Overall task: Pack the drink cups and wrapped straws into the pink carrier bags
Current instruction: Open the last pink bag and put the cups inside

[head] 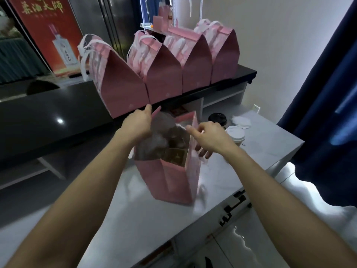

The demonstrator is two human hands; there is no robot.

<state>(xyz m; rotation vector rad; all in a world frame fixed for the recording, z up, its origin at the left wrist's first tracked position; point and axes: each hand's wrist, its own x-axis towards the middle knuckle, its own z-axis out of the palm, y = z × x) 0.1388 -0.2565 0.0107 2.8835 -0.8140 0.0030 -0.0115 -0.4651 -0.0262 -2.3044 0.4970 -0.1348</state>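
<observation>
Open bag: a pink carrier bag [173,180] stands upright on the pale counter [260,144], its mouth spread wide; every place below is given from this bag
Left hand: the left hand [138,125] pinches the bag's far-left top edge between thumb and fingers, closed on the paper
Right hand: the right hand [209,137] is at the bag's right wall, thumb and forefinger closed on the top rim, the other fingers curled against the outside of that wall
Inside the bag: blurred shapes that look like cup lids [172,136] sit in the upper part of the opening, with a brown cardboard insert [174,156] showing at the near side; how many cups are in there I cannot tell
Loose cups: just right of the bag and a little behind it stand two drink cups, one with a black lid [217,118] farther back and one with a white lid [235,133] nearer, close behind the right hand
White items: beyond those cups, farther right of the bag, a small heap of white pieces [241,120] lies on the counter; too blurred to say whether they are wrapped straws
Packed row: behind the bag, on the raised black ledge [245,71], four closed pink bags [164,72] stand side by side, tops folded shut and white handles up
Poster: far behind and left of the bag, a red poster [54,35] showing a bottle
</observation>
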